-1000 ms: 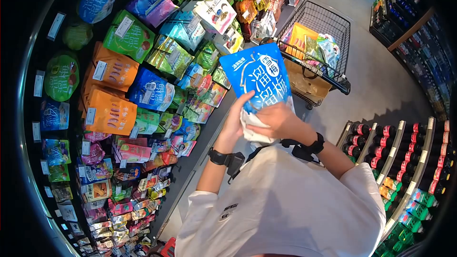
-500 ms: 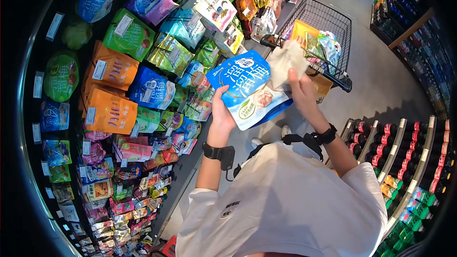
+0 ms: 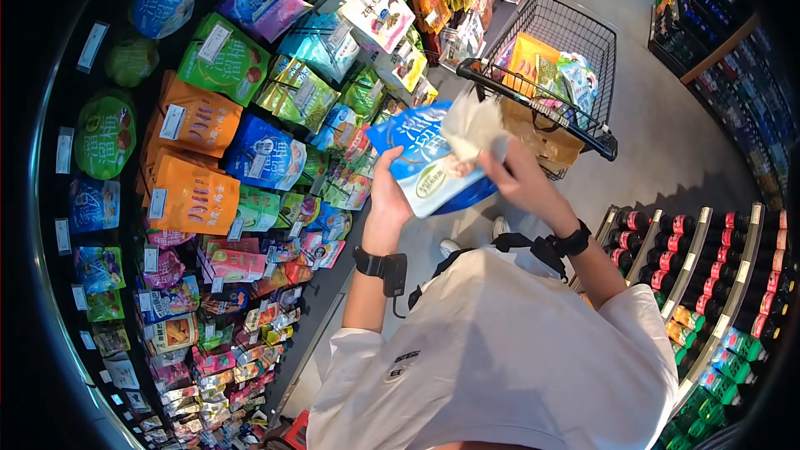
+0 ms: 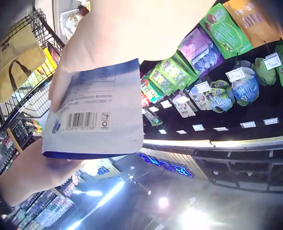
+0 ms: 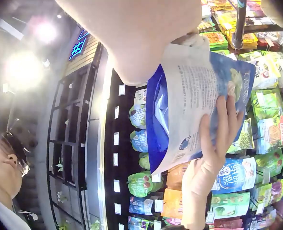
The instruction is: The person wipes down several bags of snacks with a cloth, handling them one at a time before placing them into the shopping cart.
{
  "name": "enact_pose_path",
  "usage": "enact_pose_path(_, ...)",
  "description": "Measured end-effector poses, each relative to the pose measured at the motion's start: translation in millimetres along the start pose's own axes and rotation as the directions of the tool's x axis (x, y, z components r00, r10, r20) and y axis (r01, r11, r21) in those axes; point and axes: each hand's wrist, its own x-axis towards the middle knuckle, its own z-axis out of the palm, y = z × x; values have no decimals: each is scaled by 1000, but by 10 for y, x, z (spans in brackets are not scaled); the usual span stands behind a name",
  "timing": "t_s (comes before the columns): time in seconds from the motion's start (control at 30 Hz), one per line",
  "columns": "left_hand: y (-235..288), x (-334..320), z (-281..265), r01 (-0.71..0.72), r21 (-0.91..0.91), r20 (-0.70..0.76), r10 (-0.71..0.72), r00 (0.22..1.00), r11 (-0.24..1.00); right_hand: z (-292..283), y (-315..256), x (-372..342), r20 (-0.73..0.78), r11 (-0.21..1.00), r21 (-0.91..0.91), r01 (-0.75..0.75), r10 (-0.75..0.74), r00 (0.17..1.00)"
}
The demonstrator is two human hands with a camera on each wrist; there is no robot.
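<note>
A blue-and-white snack pouch (image 3: pixel 410 146) lies tilted in front of the chest. My left hand (image 3: pixel 388 193) grips it along its left edge, thumb on the front. In the right wrist view, the fingers of that left hand (image 5: pixel 217 136) spread across the printed back. A crumpled off-white cloth (image 3: pixel 472 127) is bunched in my right hand (image 3: pixel 532 182) and overlaps the pouch's front, covering part of the lettering. The left wrist view shows the back of the pouch (image 4: pixel 96 108) with its barcode, and the right forearm behind it.
A black wire shopping cart (image 3: pixel 607 75) with several bagged snacks stands ahead, a tan bag (image 3: pixel 546 143) hanging below its handle (image 3: pixel 533 105). Shelves of hanging pouches, including an orange pouch (image 3: pixel 193 197), run along the left. Racks of bottles (image 3: pixel 715 271) stand at the right.
The pouch has come down from upright and tilted, its lower front now showing. The cloth went from the pouch's bottom out to its right, then back left over the front.
</note>
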Motion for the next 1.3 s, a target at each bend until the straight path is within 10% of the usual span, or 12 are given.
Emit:
enact_pose_path(0.07,-14,-25,73,-106,21,27,106,994,994,163,43,-35,-24,908,-178,378,-388,921)
enact_pose_path(0.2,47,-80,155,-205,45,112,199,974,978,224,-67,-3,123,877,-114,466,-454,883)
enact_pose_path(0.37,92,-198,194,-266,34,152,258,954,963,384,346,7,-204,982,-1,189,-185,961)
enact_pose_path(0.47,101,-216,149,-303,56,159,291,943,951,208,375,-6,-9,950,129,-283,287,958)
enact_pose_path(0.5,107,-233,157,-300,48,165,289,943,953,259,333,2,-170,955,283,-86,138,976)
enact_pose_path(0.8,133,-284,152,-283,122,254,246,935,951,223,195,-11,-74,745,648,-159,269,960)
enact_pose_path(1.13,40,-215,166,-182,176,146,157,977,967,181,298,170,-304,775,632,7,239,922)
enact_pose_path(1.3,34,-196,174,-190,179,118,171,978,965,171,60,197,-403,979,188,78,5,915)
